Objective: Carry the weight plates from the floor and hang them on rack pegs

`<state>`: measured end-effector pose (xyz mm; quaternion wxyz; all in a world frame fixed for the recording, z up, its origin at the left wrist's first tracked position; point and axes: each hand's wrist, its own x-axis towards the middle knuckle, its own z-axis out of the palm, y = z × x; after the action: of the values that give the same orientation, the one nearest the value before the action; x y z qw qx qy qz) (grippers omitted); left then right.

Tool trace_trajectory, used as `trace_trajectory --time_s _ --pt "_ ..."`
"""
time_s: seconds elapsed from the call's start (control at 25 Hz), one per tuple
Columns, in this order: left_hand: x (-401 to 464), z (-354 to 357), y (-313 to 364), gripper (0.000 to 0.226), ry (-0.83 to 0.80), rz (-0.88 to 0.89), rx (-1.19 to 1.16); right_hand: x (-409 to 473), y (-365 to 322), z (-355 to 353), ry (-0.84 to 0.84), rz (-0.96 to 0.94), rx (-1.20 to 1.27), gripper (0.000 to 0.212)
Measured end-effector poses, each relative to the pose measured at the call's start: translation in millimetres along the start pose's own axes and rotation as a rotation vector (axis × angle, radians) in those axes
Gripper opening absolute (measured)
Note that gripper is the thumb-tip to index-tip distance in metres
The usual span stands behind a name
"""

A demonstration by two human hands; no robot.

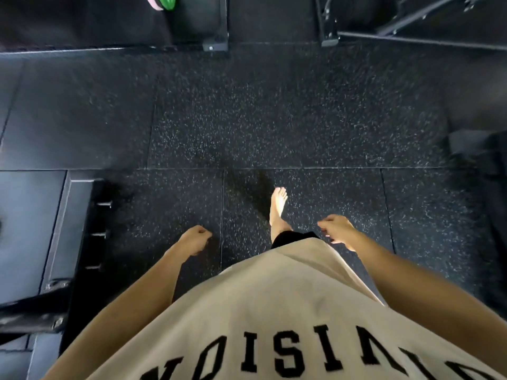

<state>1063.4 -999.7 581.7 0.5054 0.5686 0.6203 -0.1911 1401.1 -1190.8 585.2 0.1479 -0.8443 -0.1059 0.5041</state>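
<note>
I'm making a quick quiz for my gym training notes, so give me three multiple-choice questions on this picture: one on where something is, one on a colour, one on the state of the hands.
1. Where is the round green and pink plate?
A. top left edge
B. bottom right
C. beside the bare foot

2. What colour is the shirt with black letters?
A. red
B. beige
C. blue

3. What are the hands doing?
A. carrying a plate
B. gripping a bar
C. holding nothing

Answers: 1 A, it is cut off by the top edge, left of centre. 2 B, the cloth is pale beige. 3 C, the left hand and right hand hang loosely curled over the speckled black rubber floor.
</note>
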Motion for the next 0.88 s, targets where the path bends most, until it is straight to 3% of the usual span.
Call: trace_trajectory --time_s 0.24,0.4,0.6,0.76,0.88 --pt "64 -72 69 0.025 0.088 -0.116 -0.098 101 -177 -48 -0.100 -0.026 -0.249 0.022" --pt "102 -135 104 0.029 0.294 -0.233 -0.387 152 -333 -61 -0.204 -0.066 -0.392 0.018" --pt "169 -195 132 0.034 0.251 -0.336 -0.690 214 -502 -23 -0.216 -0.187 -0.570 0.007" --pt "229 -299 137 0.036 0.158 -0.334 -0.642 252 -641 36 -0.234 -0.243 -0.659 0.013" --pt "260 -392 130 0.027 0.243 -0.375 -0.692 262 -741 82 -0.222 -0.328 -0.697 0.017"
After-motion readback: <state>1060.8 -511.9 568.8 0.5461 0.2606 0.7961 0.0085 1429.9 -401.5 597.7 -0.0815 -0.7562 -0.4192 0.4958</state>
